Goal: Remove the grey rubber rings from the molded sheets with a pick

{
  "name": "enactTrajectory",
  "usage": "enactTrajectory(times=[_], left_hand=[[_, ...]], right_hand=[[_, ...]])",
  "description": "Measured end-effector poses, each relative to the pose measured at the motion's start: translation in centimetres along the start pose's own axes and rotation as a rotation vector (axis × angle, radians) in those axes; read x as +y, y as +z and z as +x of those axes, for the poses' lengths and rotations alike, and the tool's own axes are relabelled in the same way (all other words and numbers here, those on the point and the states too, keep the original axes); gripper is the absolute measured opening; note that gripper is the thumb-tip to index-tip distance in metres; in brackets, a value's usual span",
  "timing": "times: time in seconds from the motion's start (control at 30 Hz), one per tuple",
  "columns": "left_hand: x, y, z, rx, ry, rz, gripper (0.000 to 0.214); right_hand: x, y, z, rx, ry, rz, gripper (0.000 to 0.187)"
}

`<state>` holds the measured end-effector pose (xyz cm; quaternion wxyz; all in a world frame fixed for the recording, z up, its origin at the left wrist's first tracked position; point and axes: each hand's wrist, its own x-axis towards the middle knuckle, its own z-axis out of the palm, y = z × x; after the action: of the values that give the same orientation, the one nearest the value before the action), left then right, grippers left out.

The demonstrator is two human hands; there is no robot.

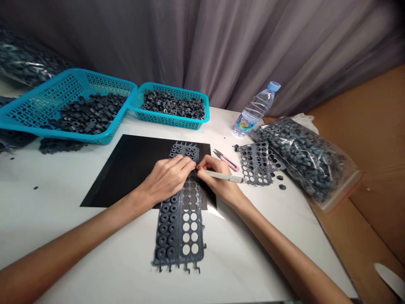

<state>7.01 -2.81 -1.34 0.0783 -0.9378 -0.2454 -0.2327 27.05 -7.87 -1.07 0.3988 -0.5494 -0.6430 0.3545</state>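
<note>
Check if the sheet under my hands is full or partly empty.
Partly empty: the sheet has open holes in its near right columns, while rings sit in the near left ones. Covered parts: cannot tell.

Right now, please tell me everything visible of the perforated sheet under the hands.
The perforated sheet is dark grey and rubbery-looking, lying lengthwise, partly on the black mat, partly on the white table. At the near end, left columns hold ring-shaped pieces, right columns are open holes, and hooked tabs stick out. The left hand lies on it; the right hand holds a pen-like tool over it.
</note>
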Motion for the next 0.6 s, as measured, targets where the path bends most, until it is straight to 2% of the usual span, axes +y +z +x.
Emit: enactTrajectory(times=[0.1,0.23,0.3,0.4,0.5,0.6], left_hand=[[-0.5,-0.2,0.1,0.135,-0.149,-0.233,0.017],[-1.7,-1.4,0.4,0.338,-0.535,-0.740,0.017],[-2.1,-1.7,0.4,0.360,-0.622,-1.000,0.020],[-2.1,-1.8,0.2,0.318,-0.677,-1.257,0.021],[-1.6,-1.9,0.0,0.202,-0.739,-1.483,0.022],[-1.0,-2.3,-0.2,0.083,-0.806,-1.714,0.027]], right_hand=[[-0.3,-0.2,-0.2,-0.027,0.002,-0.023,0.005],[-0.1,-0.2,-0.3,-0.009,0.011,-0.008,0.004],[0.3,-0.2,-0.3,0.026,0.034,0.048,0.004],[1.0,-0.3,0.0,0.095,0.077,0.153,0.004],[1.2,-0.4,0.1,0.140,0.088,0.174,0.005],[1.0,-0.4,-0.1,0.127,0.076,0.162,0.005]])
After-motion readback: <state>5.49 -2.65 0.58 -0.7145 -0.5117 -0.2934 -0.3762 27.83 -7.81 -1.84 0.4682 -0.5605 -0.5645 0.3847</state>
